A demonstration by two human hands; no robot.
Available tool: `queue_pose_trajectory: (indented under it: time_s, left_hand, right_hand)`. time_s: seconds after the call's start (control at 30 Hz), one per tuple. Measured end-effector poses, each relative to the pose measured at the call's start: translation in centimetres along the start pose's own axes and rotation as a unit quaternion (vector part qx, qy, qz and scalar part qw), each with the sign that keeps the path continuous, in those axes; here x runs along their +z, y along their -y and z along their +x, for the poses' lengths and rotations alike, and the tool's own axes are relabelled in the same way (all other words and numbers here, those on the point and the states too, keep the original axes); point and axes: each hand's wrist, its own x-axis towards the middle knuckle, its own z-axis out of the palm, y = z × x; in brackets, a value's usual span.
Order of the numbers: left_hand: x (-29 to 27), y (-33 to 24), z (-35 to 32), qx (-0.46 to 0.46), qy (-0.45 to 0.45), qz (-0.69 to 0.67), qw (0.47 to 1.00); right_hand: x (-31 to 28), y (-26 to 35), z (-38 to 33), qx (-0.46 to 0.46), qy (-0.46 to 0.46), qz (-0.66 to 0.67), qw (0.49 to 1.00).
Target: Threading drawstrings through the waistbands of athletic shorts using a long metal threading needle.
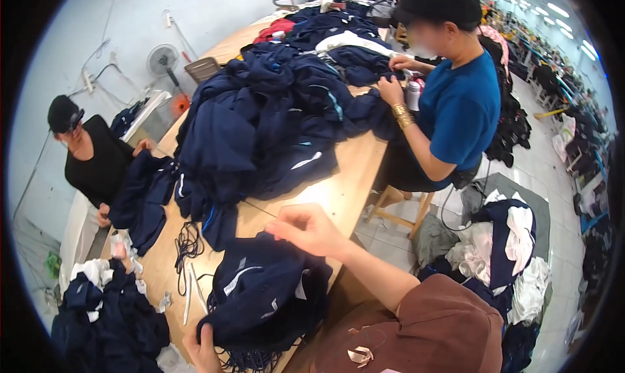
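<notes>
left hand (203, 350) grips lower edge of navy garment (263, 298) on wooden table (345, 184); right hand (306, 228) pinched above it. large navy clothing pile (260, 119) beyond.

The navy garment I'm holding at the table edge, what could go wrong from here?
The navy garment hangs partly past the wooden table edge, gripped low by the left hand, so it could slide to the floor. The right hand lifts above it near black cords, which might snag. The big navy pile could spill over.
</notes>
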Motion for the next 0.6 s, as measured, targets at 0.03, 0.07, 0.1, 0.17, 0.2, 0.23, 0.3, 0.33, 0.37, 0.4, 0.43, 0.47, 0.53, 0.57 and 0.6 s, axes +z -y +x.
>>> queue_pose_trajectory:
  time_s: [0.03,0.07,0.1,0.17,0.2,0.23,0.3,0.33,0.37,0.4,0.43,0.47,0.53,0.57,0.6]
  left_hand:
    - [1.2,-2.3,0.4,0.103,0.013,0.055,0.993]
    - [2.5,-3.8,0.3,0.204,0.023,0.108,0.973]
    - [4.0,-4.3,-0.3,0.175,0.036,-0.039,0.983]
    - [6.1,-4.1,-0.6,0.238,0.125,-0.047,0.962]
    - [6.8,-4.8,-0.9,0.278,0.144,0.052,0.948]
    - [6.6,-4.4,-0.7,0.278,0.145,0.051,0.948]
    - [5.8,-3.1,-0.1,0.158,0.239,0.101,0.953]
    - [5.8,-2.8,-0.1,0.158,0.242,0.102,0.952]
    - [5.8,-2.5,-0.1,0.183,0.223,0.051,0.956]
    - [5.8,-2.5,-0.2,0.206,0.201,0.000,0.958]
    - [6.1,-3.0,-0.5,0.230,0.179,0.001,0.957]
    - [6.2,-2.8,-0.7,0.227,0.177,0.003,0.958]
    - [6.5,-2.3,-0.7,0.195,0.151,0.039,0.968]
    - [6.6,-2.1,-0.6,0.195,0.149,0.040,0.969]
    - [6.5,-1.9,-0.7,0.192,0.153,0.050,0.968]
  right_hand:
    - [0.5,-0.3,-0.1,0.012,-0.011,-0.012,1.000]
    - [0.5,-0.6,-0.4,0.023,-0.020,-0.023,0.999]
    - [0.6,-0.7,-0.8,0.044,0.004,-0.023,0.999]
    - [0.7,-0.9,-1.5,0.083,0.045,-0.034,0.995]
    - [0.5,-0.8,-1.6,0.083,0.044,-0.036,0.995]
    - [0.2,-0.8,-1.7,0.086,0.031,-0.008,0.996]
    - [0.1,-1.0,-1.7,0.060,-0.015,0.013,0.998]
    - [0.0,-0.8,-1.7,0.061,-0.017,0.013,0.998]
    - [-0.1,-0.5,-1.7,0.070,-0.016,-0.004,0.997]
    - [-0.2,-0.4,-1.6,0.078,-0.010,-0.019,0.997]
    - [0.2,-0.7,-1.7,0.076,0.003,-0.018,0.997]
    - [0.5,-0.7,-2.0,0.078,0.006,-0.015,0.997]
    - [0.6,-0.4,-1.9,0.073,0.116,-0.040,0.990]
    - [0.2,-0.6,-1.3,0.087,0.167,-0.074,0.979]
    - [-0.1,-0.5,-0.9,0.087,0.166,-0.074,0.979]
